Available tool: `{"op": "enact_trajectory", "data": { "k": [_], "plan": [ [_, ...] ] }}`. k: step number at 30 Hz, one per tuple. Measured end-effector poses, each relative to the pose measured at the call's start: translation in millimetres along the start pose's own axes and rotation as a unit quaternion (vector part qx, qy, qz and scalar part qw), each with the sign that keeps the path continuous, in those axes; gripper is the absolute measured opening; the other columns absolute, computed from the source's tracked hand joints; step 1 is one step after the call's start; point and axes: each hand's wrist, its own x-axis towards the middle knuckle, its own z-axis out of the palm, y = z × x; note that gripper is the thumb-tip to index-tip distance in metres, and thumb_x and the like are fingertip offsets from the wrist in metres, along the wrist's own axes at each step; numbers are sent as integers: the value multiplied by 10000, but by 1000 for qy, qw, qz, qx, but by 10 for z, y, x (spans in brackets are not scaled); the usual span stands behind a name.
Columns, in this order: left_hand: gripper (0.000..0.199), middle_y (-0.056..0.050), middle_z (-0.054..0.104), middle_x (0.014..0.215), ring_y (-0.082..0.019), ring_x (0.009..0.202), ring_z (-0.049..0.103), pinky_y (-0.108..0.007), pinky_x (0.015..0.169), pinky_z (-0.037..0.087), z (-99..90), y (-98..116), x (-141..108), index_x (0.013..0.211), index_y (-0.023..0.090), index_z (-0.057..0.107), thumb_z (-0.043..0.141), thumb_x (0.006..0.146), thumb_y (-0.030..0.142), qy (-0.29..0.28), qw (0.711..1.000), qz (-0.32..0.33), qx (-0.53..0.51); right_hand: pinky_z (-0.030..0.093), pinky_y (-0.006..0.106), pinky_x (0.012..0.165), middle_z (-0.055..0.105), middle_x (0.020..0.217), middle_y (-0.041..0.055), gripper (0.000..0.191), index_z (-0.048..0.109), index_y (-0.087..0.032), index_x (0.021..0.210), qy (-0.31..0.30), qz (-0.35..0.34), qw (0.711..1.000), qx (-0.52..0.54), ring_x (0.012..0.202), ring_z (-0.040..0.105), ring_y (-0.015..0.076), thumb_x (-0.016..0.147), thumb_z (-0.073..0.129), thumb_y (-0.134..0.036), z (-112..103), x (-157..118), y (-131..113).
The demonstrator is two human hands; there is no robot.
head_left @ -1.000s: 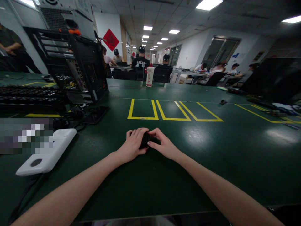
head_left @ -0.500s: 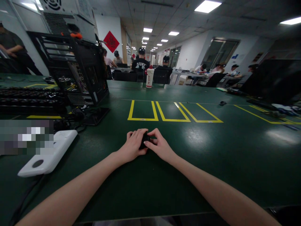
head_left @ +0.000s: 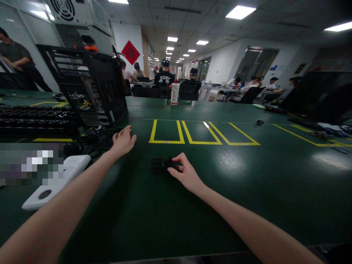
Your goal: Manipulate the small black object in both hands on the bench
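Observation:
A small black stubby object (head_left: 158, 165), roughly cylindrical with a ribbed left part, is at the middle of the green table (head_left: 165, 220); its exact kind is unclear. My right hand (head_left: 187, 172) pinches its right end between thumb and fingers. Off to the left, my left hand (head_left: 124, 141) is apart from it, fingers loosely spread and nothing visible in them. Dark items and cables (head_left: 90, 141) lie just beyond and left of that hand, partly covered by it.
Three yellow tape outlines (head_left: 166, 142) mark the table ahead. At left stand an open black computer case (head_left: 101, 84) and a white power strip (head_left: 59, 179). A white cup (head_left: 175, 93) is at the far edge; a small black item (head_left: 259, 122) lies right. People sit beyond.
My left hand has let go of the black object and moved left and away from me, uncovering its ribbed part. My right hand stays on its right end.

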Motion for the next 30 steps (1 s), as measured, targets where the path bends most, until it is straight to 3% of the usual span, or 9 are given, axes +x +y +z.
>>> {"op": "enact_trajectory", "data": {
  "k": [2,5,10,12,14,16,19,23,30],
  "plan": [
    [448,-98,477,1202,-324,1253,205,-583,966,51,-77,-249,102,1250,101,258,357,879,331,14,1000,-16,21,514,369,774,499,1105,23,184,416,-257,932,-3,3,1000,0,936,572,190,787,529,-265,-4,-4,-12],
    [441,-79,567,1056,-366,1163,335,-647,899,87,-159,-432,187,1190,100,341,417,845,364,4,998,-46,35,507,374,803,497,1105,21,185,417,-255,934,-1,-1,1000,2,955,565,188,787,529,-257,-6,-8,-24],
    [601,-183,377,1279,-376,1227,224,-621,906,133,-204,-131,162,1313,68,94,300,876,427,51,997,-44,39,510,379,784,493,1091,24,190,420,-252,932,3,-6,1000,-11,939,566,189,781,534,-264,-3,8,-8],
    [662,-121,414,1280,-298,1177,373,-483,944,258,-176,158,-3,1296,162,222,469,780,493,-21,999,23,19,514,380,753,504,1043,24,190,418,-242,920,17,-15,999,-24,892,576,187,774,539,-265,10,20,12],
    [811,-133,328,1351,-297,1230,314,-449,976,249,-110,465,-249,1320,181,208,567,686,535,-206,965,163,-25,517,373,721,506,998,20,194,410,-234,910,33,-28,999,-30,848,583,180,767,539,-255,28,24,28],
    [917,-145,298,1367,-302,1245,288,-471,997,203,-4,722,-508,1342,193,151,611,631,546,-274,933,227,-46,517,367,717,503,971,14,192,406,-230,910,40,-43,998,-28,846,582,177,767,532,-247,45,16,32],
    [894,-142,324,1347,-288,1240,300,-495,1010,152,194,932,-770,1329,194,161,648,627,459,-232,942,232,-71,508,378,752,501,951,15,183,416,-226,922,44,-61,996,-40,898,565,186,772,518,-249,51,-13,22],
    [651,-86,450,1232,-246,1160,403,-459,981,217,396,949,-837,1255,223,272,604,698,278,-168,959,204,-101,492,369,782,495,977,20,181,437,-226,930,45,-72,995,-50,938,544,186,774,522,-260,11,-20,33],
    [580,-49,465,1182,-236,1115,418,-431,957,239,401,936,-821,1209,252,300,598,712,269,-165,956,211,-118,462,346,833,521,952,12,137,465,-219,936,31,-62,998,-13,944,547,158,806,493,-246,-104,61,101]
  ]
}}
